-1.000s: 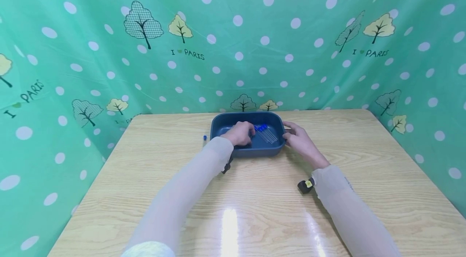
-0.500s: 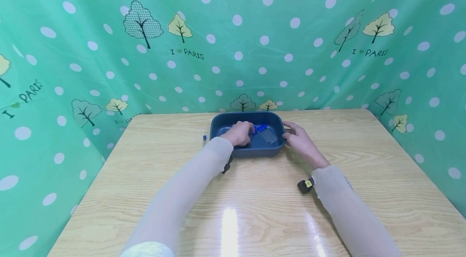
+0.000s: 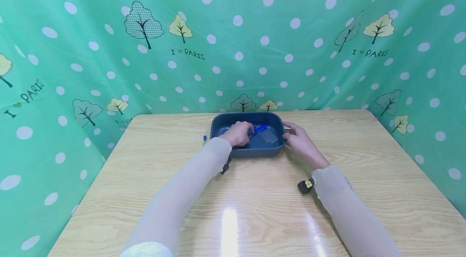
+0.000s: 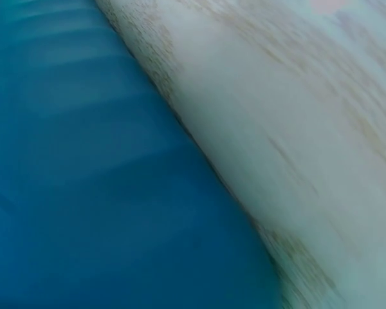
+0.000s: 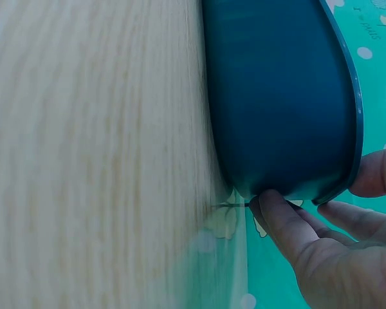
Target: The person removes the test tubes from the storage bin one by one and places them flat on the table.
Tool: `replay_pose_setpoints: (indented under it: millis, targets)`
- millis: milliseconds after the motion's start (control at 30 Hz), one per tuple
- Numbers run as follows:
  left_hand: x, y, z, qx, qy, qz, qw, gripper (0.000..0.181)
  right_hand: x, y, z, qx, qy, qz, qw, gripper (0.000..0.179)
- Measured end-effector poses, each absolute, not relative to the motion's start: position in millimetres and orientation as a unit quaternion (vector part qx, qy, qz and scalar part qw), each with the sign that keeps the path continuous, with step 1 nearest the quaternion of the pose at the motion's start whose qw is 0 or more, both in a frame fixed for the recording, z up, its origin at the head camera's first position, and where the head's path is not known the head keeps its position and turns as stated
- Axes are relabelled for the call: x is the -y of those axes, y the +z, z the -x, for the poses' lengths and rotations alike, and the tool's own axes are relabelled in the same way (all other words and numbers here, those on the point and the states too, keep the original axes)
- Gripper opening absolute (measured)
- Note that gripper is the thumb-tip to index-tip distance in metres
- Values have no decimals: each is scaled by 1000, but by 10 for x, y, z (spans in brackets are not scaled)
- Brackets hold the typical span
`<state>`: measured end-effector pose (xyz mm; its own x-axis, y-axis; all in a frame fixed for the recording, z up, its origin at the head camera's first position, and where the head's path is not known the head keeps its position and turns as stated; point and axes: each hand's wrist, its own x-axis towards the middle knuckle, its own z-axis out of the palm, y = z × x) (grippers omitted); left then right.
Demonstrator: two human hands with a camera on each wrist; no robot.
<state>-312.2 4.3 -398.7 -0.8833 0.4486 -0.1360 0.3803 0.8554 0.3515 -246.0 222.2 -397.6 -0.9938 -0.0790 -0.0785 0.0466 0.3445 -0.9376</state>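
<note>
In the head view a dark blue rectangular bin (image 3: 256, 152) stands near the table's far edge. My left hand (image 3: 238, 133) reaches into it, fingers bent downward, and seems to pinch a blue-capped pen (image 3: 251, 135); the fingertips are mostly hidden. Several clear pens with blue caps (image 3: 267, 135) lie side by side in the bin's right half. My right hand (image 3: 296, 137) grips the bin's right end. In the right wrist view its thumb (image 5: 376, 172) is at the rim, with fingers against the outer wall. The left wrist view shows only the bin's outer wall (image 4: 116, 180) and the table.
One more blue-capped pen (image 3: 204, 140) lies on the wooden table (image 3: 262, 200), left of the bin. A green curtain (image 3: 233, 55) with dots and trees hangs behind the table and along both sides. Black wrist cameras (image 3: 305, 186) sit under the forearms.
The left hand has shifted very slightly left within the bin, and more of the pen at its fingers shows. The right hand and bin stay put.
</note>
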Motion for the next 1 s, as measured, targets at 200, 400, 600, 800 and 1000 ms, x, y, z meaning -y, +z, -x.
replay_pose_setpoints:
  millis: [200, 400, 600, 800, 1000]
  targets:
    - [-22, -3991, 3127, -955, 165, -225, 103, 38, -2218, -3977, 2465, -816, -575, 11, 54, 51]
    - [-8, -3946, 3106, -950, 171, -237, 108, 38, -2219, -3987, 2468, -815, -577, 13, 53, 51]
    - [14, -3879, 3067, -947, 177, -246, 108, 38, -2220, -3989, 2467, -816, -576, 13, 49, 51]
    - [69, -3828, 3046, -944, 188, -254, 98, 38, -2220, -3990, 2460, -818, -573, 14, 49, 52]
    - [123, -3752, 2998, -944, 191, -254, 92, 39, -2223, -3992, 2467, -816, -576, 12, 50, 52]
